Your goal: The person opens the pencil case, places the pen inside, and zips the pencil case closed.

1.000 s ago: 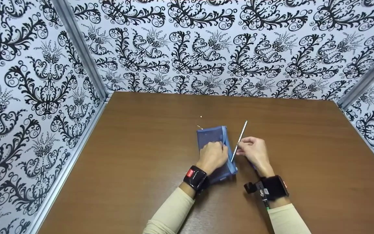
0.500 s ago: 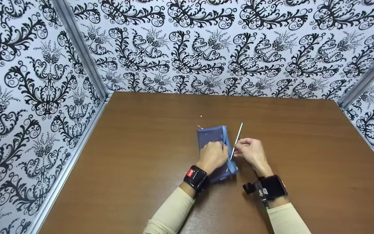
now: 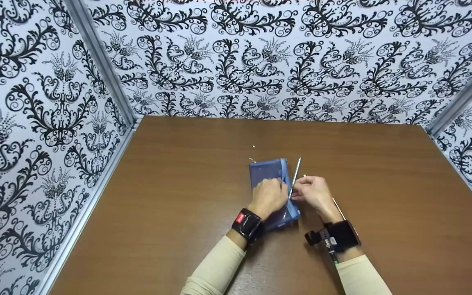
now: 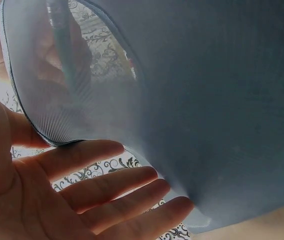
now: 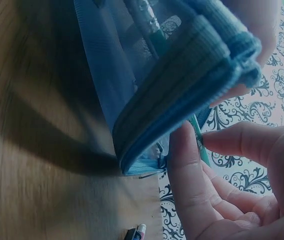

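Observation:
A blue mesh zip pouch (image 3: pixel 265 169) lies on the table, its zipped edge towards the right. My left hand (image 3: pixel 269 196) grips it by the edge; in the left wrist view the rim passes between the thumb and the index finger (image 4: pixel 82 155). The mouth of the pouch gapes there. My right hand (image 3: pixel 314 192) pinches a slim green pencil (image 5: pixel 200 142) between thumb and index finger, close beside the mouth. Slanting in the head view, the pencil has its lower end right at the zipped edge. Through the mesh, part of it shows with a silvery band.
Another thin stick (image 3: pixel 338 208) lies on the table, partly hidden under my right wrist. In the right wrist view a dark, white-tipped end (image 5: pixel 136 232) shows on the tabletop. A small white speck (image 3: pixel 253 146) sits beyond the pouch. Patterned panels (image 3: pixel 260 61) enclose the table (image 3: pixel 170 184).
My right hand has moved left and the pencil has shifted left and down, closer to the pouch mouth. The stick beneath the right wrist shows more now. My left hand stays put.

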Demonstrator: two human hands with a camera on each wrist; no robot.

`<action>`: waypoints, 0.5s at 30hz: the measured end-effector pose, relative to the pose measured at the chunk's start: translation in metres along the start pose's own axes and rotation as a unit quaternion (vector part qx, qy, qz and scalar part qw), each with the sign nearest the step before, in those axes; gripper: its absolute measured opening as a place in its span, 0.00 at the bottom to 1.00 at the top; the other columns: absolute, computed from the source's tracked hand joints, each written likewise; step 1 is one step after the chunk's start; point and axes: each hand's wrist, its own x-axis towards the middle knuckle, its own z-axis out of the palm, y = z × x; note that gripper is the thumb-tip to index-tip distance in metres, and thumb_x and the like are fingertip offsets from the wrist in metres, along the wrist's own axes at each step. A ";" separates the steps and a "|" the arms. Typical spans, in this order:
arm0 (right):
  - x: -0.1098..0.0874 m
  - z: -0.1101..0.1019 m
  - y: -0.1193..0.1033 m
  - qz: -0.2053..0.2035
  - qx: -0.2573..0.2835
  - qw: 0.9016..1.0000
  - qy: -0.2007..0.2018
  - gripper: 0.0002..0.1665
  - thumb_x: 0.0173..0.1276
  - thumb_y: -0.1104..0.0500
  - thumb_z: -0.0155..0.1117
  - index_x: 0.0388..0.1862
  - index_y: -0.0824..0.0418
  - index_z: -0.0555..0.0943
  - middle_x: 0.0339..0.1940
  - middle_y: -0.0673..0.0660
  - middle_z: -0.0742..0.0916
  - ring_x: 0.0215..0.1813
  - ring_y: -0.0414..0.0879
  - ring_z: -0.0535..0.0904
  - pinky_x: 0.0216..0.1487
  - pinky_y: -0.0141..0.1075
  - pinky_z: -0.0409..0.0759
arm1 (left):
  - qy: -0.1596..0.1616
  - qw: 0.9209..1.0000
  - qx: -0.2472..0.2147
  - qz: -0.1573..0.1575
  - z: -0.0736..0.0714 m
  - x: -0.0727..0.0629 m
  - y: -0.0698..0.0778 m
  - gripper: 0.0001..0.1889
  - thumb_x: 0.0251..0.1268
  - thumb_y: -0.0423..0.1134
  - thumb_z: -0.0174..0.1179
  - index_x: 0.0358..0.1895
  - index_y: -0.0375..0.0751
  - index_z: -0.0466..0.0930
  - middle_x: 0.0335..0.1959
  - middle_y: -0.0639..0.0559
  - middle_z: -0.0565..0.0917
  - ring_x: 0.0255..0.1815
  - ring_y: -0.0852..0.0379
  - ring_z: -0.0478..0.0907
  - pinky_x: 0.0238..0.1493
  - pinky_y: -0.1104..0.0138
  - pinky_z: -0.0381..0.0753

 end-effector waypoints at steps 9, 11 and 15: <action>0.001 0.003 0.005 -0.004 -0.027 1.000 -0.015 0.12 0.65 0.71 0.57 0.45 0.79 0.79 0.27 0.58 0.86 0.26 0.45 0.84 0.35 0.37 0.85 | -0.001 1.000 -0.009 0.002 0.000 -0.001 0.001 0.16 0.71 0.43 0.48 0.35 0.40 0.85 0.34 0.41 0.87 0.36 0.43 0.86 0.33 0.53 0.82; 0.000 0.003 0.006 -0.004 -0.031 0.999 -0.016 0.12 0.66 0.71 0.57 0.44 0.79 0.79 0.28 0.59 0.86 0.26 0.44 0.84 0.34 0.36 0.85 | -0.004 1.000 -0.010 0.002 0.000 -0.001 0.001 0.17 0.72 0.43 0.48 0.36 0.40 0.85 0.35 0.41 0.87 0.37 0.44 0.86 0.34 0.53 0.82; 0.000 0.003 0.006 -0.005 -0.033 0.999 -0.016 0.11 0.66 0.71 0.56 0.44 0.79 0.79 0.28 0.59 0.86 0.25 0.44 0.84 0.33 0.35 0.85 | -0.005 1.000 -0.008 0.002 0.000 -0.001 0.001 0.17 0.72 0.44 0.47 0.38 0.40 0.85 0.35 0.42 0.88 0.38 0.44 0.86 0.36 0.53 0.83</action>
